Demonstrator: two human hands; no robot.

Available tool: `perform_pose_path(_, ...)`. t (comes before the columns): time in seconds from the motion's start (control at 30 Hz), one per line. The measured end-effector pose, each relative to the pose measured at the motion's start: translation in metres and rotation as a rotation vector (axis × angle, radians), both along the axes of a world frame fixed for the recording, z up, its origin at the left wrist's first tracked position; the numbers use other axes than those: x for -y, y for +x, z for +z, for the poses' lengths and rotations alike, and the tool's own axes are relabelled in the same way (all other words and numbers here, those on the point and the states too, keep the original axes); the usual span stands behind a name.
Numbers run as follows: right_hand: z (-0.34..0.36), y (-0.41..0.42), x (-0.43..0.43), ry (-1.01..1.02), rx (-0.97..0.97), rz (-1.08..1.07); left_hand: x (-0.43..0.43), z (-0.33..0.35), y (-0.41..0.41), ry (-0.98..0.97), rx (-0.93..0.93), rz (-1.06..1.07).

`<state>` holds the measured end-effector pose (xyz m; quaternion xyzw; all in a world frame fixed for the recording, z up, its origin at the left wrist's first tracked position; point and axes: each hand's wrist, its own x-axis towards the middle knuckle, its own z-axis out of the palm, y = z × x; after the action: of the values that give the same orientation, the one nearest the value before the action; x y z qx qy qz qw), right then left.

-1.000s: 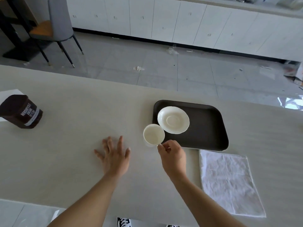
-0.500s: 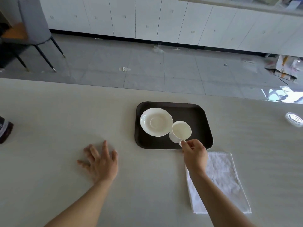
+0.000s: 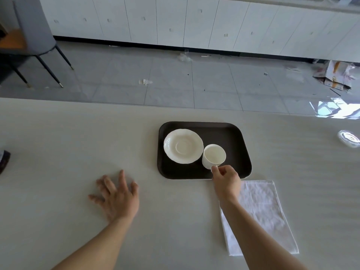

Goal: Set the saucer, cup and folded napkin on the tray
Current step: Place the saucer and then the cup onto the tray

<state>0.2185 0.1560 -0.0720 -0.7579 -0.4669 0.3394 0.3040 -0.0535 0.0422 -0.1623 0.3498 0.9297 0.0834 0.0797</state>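
Note:
A dark brown tray (image 3: 236, 141) lies on the pale table. On its left half rests a white saucer (image 3: 183, 146). Just right of the saucer is a white cup (image 3: 213, 155), over the tray's front part, with my right hand (image 3: 227, 179) pinching its handle. I cannot tell whether the cup touches the tray. A white folded napkin (image 3: 262, 209) lies flat on the table in front of the tray's right corner, partly under my right forearm. My left hand (image 3: 116, 195) rests flat on the table, fingers spread, left of the tray.
A dark jar (image 3: 3, 160) shows at the table's left edge. A clear round lid (image 3: 349, 138) lies at the far right. Beyond the table's far edge are a tiled floor, a chair (image 3: 37, 32) and white cabinets.
My right hand carried the cup from the table left of the tray, over to the tray's front, right of the saucer. My left hand stayed flat on the table.

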Motion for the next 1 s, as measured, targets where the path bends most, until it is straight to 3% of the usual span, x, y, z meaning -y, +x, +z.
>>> perform_pose_path(0.73, -0.005, 0.004, 0.003, 0.004, 0.005, 0.105, 0.002, 0.014, 0.004, -0.02, 0.007, -0.028)
perform_pose_path(1.0, 0.001, 0.013, 0.004, -0.006, -0.034, 0.074, 0.009, 0.021, 0.008, 0.051, -0.021, -0.139)
